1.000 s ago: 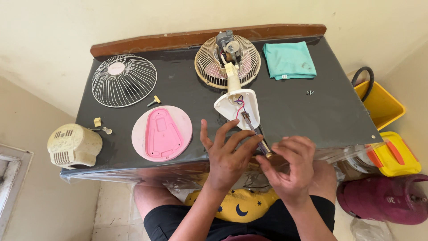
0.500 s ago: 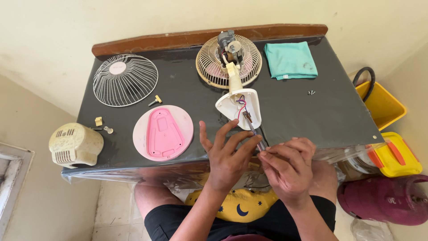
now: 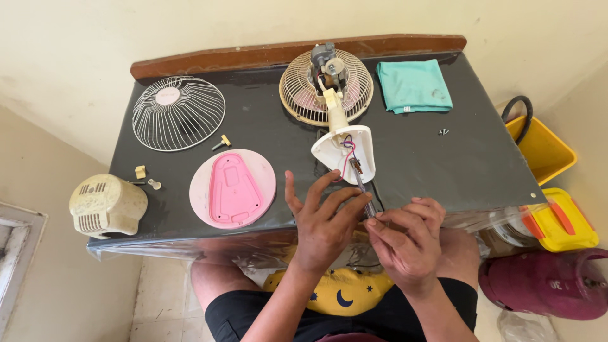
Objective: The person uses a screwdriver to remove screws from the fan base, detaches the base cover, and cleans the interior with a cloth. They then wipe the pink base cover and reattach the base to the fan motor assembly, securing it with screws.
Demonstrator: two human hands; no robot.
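Screwdriver (image 3: 361, 190), slim, metal shaft: held at the near edge of the dark table (image 3: 266, 136), between both hands. Long axis runs from the hands up and slightly left, away from the person; tip sits at the small part among the loose wires in the open white fan base (image 3: 345, 152). Handle end is hidden inside the fingers.

Right hand (image 3: 408, 244): fingers closed round the tool's lower end, thumb and forefinger pinching it. Nearer to the handle; carries the grip.

Left hand (image 3: 326, 221): fingers spread and lightly curled, fingertips against the shaft from the left side, steadying rather than clasping. Nearer to the tip and to the fan base.

Fan base: lies open side up, just beyond the fingertips, joined by a cream neck to the motor (image 3: 326, 63) resting on the rear grille (image 3: 326, 88), farther up the same line as the tool.

Also on the table:
- pink round base plate (image 3: 232, 188), left of the hands, apart from them
- white wire front grille (image 3: 178, 113), far left
- cream motor cover (image 3: 106, 206), at the left corner
- teal cloth (image 3: 413, 85), far right
- small screws (image 3: 443, 132), right of the base

Beside the table: yellow bin (image 3: 541, 149), to the right.
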